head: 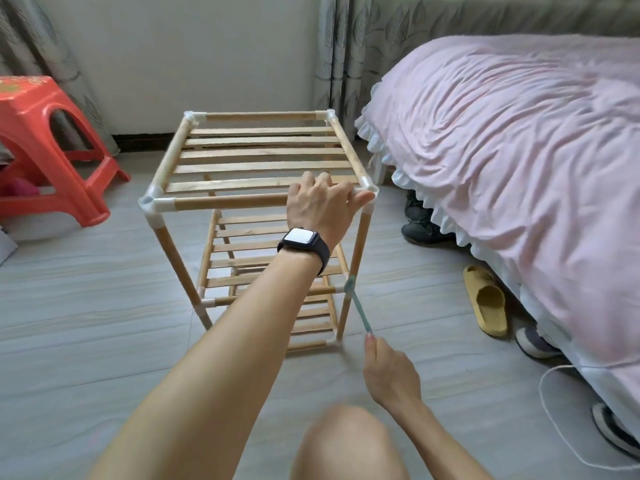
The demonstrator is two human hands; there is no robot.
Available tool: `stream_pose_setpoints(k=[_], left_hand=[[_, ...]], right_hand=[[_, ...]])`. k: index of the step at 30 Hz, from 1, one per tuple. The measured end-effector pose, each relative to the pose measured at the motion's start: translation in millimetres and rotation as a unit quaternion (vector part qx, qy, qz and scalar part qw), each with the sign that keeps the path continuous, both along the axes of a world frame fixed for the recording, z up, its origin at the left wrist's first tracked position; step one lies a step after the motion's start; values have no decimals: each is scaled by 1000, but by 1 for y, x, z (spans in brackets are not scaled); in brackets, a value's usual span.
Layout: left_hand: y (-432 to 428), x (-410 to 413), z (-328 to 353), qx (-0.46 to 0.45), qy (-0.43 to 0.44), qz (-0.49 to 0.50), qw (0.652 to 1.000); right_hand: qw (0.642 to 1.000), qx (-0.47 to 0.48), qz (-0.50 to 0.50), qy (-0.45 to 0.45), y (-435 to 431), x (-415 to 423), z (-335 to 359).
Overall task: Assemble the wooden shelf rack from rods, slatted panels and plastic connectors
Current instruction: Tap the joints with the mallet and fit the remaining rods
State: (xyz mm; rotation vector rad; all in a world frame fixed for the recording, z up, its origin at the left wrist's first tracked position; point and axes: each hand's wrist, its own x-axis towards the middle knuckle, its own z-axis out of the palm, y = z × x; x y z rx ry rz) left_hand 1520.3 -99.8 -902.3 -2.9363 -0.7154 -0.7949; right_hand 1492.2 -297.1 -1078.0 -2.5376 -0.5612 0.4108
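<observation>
The shelf rack stood upright on the floor. The left hand curled over its top front rod near the three o'clock corner. The right hand, nearer, pinched a teal tool aimed toward eleven o'clock at the mid-tier connector.

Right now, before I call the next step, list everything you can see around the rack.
rack: one, pale wood with white corner joints, three slatted tiers, standing on the floor, centre
stool: one, red, left of the rack
bed: one, pink cover, right
slipper: one, yellow, floor beside the bed
shoes: at least three, dark or grey, along the bed's edge
cord: one, white, floor, lower right
tool: one, blue-green, thin, tip at the rack's right front leg
watch: one, black, left wrist
left hand: grips the rack's top front rod near the right corner
right hand: pinches the tool's lower end
</observation>
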Motion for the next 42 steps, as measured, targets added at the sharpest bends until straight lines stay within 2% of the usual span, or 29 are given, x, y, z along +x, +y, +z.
stream_pose_setpoints(k=[4, 7, 9, 13, 15, 17, 19, 20, 21, 22, 23, 24, 25, 26, 27, 29, 31, 33, 34, 35, 36, 37, 38, 39, 40, 41, 42], left_hand=[[25, -16, -7, 42, -66, -131, 988], [48, -49, -14, 73, -57, -57, 994], [61, -73, -21, 54, -44, -9, 998], [70, -92, -30, 39, -24, -12, 999], [67, -89, -31, 34, -28, -5, 999], [63, -84, -32, 27, -42, 7, 999], [63, -83, -35, 25, -48, 10, 998], [64, -84, -36, 29, -47, 9, 998], [66, -85, -37, 32, -43, 6, 999], [68, -86, -37, 36, -38, 1, 999], [70, -87, -37, 41, -33, -1, 999], [71, -88, -37, 45, -31, 0, 999], [71, -89, -37, 44, -32, 3, 999], [71, -89, -37, 39, -33, 3, 999], [71, -89, -38, 35, -33, 1, 999], [72, -87, -38, 46, -39, 2, 998], [74, -88, -38, 44, -33, 1, 998], [72, -86, -39, 45, -40, 4, 998], [71, -86, -40, 43, -43, 4, 998], [71, -86, -40, 40, -42, 1, 998], [72, -87, -41, 40, -41, -1, 998], [72, -87, -41, 46, -41, -2, 998], [73, -88, -40, 51, -40, 0, 998], [73, -89, -39, 49, -37, 1, 998], [73, -90, -38, 45, -36, -2, 998], [72, -89, -39, 42, -37, -5, 998], [71, -88, -38, 44, -40, -5, 998]], right_hand=[[1000, -27, 5, -10, 11, 19, 3], [999, -50, 15, 4, 13, 23, 0], [998, -58, 16, 5, 13, 24, -4], [997, -78, 27, 3, 12, 27, 0], [996, -78, 28, -25, 12, 30, 12], [996, -13, 35, -84, 13, 36, 27], [979, 144, 44, -138, 13, 34, 44], [958, 228, 45, -169, 12, 31, 48], [941, 277, 46, -189, 12, 29, 47], [941, 279, 42, -188, 14, 28, 41], [958, 235, 41, -159, 16, 28, 32], [987, 111, 45, -109, 19, 28, 21], [997, -13, 54, -62, 19, 28, 14], [995, -75, 62, -38, 17, 29, 12], [995, -67, 63, -40, 15, 26, 14], [991, 100, 49, -73, 16, 21, 32], [952, 272, 51, -131, 16, 18, 46], [916, 352, 56, -185, 20, 17, 51], [910, 362, 53, -195, 21, 16, 48], [914, 359, 48, -185, 21, 15, 39], [933, 318, 46, -162, 20, 15, 28], [968, 218, 54, -113, 21, 16, 20], [994, 59, 72, -61, 21, 16, 10], [994, -55, 89, -32, 20, 17, 3], [990, -102, 90, -32, 19, 17, 3], [993, -83, 78, -30, 18, 16, 6], [997, -1, 63, -34, 19, 15, 14]])
